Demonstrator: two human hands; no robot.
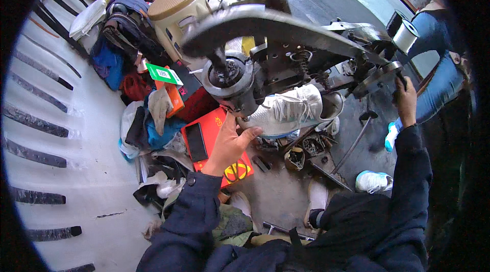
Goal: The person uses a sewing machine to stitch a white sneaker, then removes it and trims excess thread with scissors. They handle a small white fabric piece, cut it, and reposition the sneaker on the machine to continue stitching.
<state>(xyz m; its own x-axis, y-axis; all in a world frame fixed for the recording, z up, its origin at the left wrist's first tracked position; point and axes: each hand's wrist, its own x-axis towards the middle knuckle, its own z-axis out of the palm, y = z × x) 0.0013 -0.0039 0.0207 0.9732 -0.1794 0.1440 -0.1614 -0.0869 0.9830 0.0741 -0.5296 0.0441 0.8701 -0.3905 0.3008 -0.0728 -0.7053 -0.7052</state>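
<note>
Sewing machine [255, 27] overhangs shoe [291, 108], likely light, soft, best held where left hand [228, 144] pinches toe [253, 120]; right hand [407, 101] clasps handle [402, 80].

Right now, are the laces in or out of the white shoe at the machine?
In: the laces cross the front of the white shoe in several rows.

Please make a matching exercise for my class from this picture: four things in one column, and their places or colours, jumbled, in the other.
Column one:
1. left hand
2. right hand
3. phone
4. spool

Column two:
A. lying on the red box
B. silvery
C. at the toe of the shoe under the machine
D. at the wheel

Right pairs: 1-C, 2-D, 3-A, 4-B.
</note>
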